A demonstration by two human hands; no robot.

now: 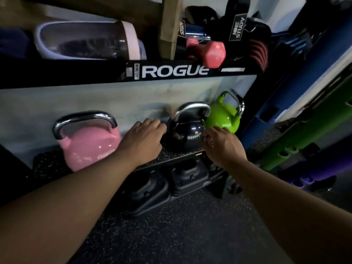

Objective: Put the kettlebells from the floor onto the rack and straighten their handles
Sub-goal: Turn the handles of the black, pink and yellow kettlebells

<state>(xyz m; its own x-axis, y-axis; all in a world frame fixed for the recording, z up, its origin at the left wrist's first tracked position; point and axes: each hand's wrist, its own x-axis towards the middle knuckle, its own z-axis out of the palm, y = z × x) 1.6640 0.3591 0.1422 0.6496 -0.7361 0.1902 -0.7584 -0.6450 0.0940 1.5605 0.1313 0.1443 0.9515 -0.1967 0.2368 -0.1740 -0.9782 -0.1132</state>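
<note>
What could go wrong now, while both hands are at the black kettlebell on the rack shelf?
1. The black kettlebell sits close against the green kettlebell; turning its handle could pinch the right hand between them.
2. It stands near the front edge of the shelf, so a push from the left hand might tip it onto the floor.
3. The pink dumbbell overhangs the upper shelf; shaking the rack could drop it.

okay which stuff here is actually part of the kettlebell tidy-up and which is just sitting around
Part of the job: pink kettlebell, black kettlebell, green kettlebell, rack shelf, left hand, right hand.

Just lying about: pink dumbbell, clear bottle, black straps, stacked black plates.
</note>
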